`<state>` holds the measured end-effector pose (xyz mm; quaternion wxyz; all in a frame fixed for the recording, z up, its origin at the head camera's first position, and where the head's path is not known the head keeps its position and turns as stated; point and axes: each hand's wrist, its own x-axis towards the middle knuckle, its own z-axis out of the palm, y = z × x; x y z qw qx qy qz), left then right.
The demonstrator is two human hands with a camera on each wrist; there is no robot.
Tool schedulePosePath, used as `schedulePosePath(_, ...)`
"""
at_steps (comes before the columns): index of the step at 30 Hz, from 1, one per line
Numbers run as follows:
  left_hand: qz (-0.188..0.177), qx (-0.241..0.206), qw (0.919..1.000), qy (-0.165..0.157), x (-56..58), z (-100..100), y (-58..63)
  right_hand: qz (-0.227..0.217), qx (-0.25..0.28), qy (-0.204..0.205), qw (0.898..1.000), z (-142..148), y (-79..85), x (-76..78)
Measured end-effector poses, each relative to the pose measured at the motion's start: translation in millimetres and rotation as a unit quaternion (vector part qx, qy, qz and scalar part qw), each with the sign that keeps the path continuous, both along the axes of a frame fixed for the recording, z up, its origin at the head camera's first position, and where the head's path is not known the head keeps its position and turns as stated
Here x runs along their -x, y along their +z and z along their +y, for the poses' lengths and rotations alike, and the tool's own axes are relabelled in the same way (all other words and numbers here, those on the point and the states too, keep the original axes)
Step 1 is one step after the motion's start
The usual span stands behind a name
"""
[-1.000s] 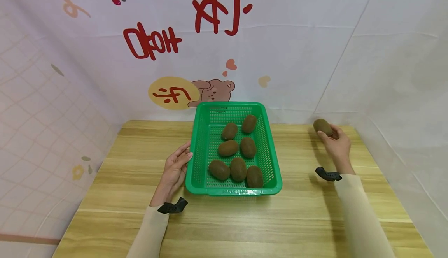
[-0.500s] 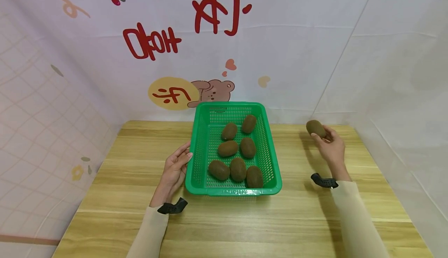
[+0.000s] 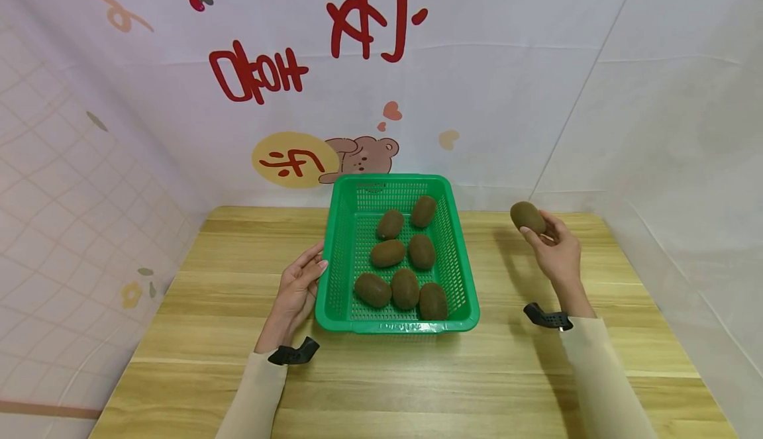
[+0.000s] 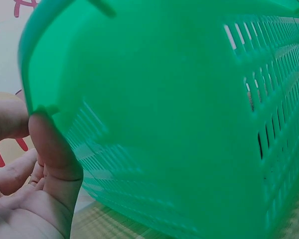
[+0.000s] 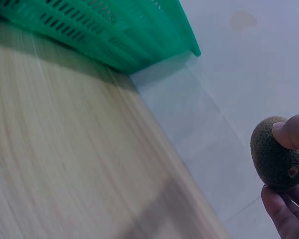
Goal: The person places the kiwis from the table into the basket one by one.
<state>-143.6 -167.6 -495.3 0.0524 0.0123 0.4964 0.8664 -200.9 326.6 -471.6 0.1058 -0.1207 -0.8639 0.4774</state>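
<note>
A green plastic basket (image 3: 342, 320) stands mid-table with several brown kiwis (image 3: 389, 253) lying apart or side by side on its slotted floor. At its left side, my left hand (image 3: 296, 287) pinches the rim; the left wrist view shows the thumb (image 4: 55, 154) against the rim's edge, with the other fingers partly hidden. To the right of the basket, my right hand (image 3: 558, 250) holds a single kiwi (image 3: 527, 217) above the table. Thumb and fingers grip it from opposite sides in the right wrist view, where its stem end shows.
The wooden table (image 3: 369, 386) ends at the back against a white printed cloth (image 3: 507, 95). More cloth hangs along the left and right sides. Each wrist carries a black camera mount, such as the left one (image 3: 294, 351).
My right hand has moved left towards the basket, carrying the kiwi with it. The left hand and the basket have stayed in place.
</note>
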Motion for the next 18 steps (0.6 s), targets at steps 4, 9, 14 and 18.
schedulePosePath(4,0.007,0.000,1.0000,-0.002,-0.2,-0.2,-0.7,0.009,0.001,0.008,1.000,-6.6,6.4,-3.7)
schedulePosePath(9,0.012,0.000,0.9999,-0.009,-0.7,-0.6,-1.2,0.025,0.013,0.023,0.999,-16.2,12.9,-8.9)
schedulePosePath(14,0.013,0.001,0.9999,-0.011,-0.4,-0.7,-1.5,0.045,0.026,0.039,0.998,-24.8,13.9,-12.2)
schedulePosePath(18,0.016,0.002,0.9998,-0.012,-0.3,-0.8,-1.4,0.059,0.028,0.051,0.997,-31.0,15.3,-14.9)
